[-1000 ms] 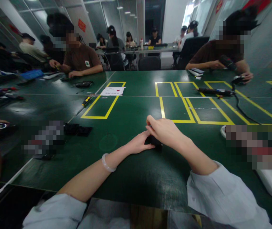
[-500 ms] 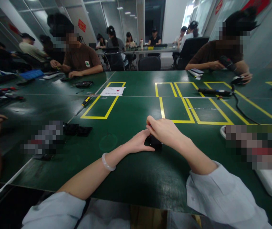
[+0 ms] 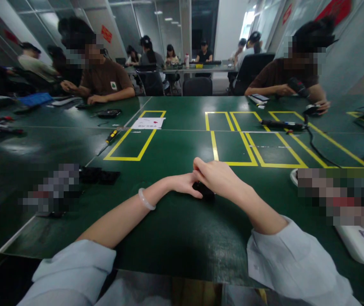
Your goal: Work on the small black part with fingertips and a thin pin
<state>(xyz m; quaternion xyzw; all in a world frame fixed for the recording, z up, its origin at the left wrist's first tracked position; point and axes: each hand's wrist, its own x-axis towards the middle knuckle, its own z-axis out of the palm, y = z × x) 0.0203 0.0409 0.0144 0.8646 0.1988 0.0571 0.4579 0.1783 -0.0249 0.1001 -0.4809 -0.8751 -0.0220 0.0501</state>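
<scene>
A small black object (image 3: 208, 192) lies on the green table (image 3: 169, 229) under my two hands, mostly hidden by them. My left hand (image 3: 184, 183), with a pale bangle (image 3: 146, 199) on its wrist, rests against the object's left side, thumb reaching along its near edge. Over its top left part, my right hand (image 3: 212, 173) has its fingers curled in a pinch. Whatever lies between those fingertips is too hidden to name.
Black trays (image 3: 108, 177) and a blurred-out item (image 3: 57, 187) lie at the left. A screwdriver (image 3: 112, 136) and a paper sheet (image 3: 148, 123) are farther back. A white case (image 3: 362, 244) is at the right. Yellow tape (image 3: 239, 163) marks the table; people sit across.
The view has shifted slightly, so the table items appear a little farther left. Both hands keep nearly the same pose over the black object. The arm at the left edge shows less.
</scene>
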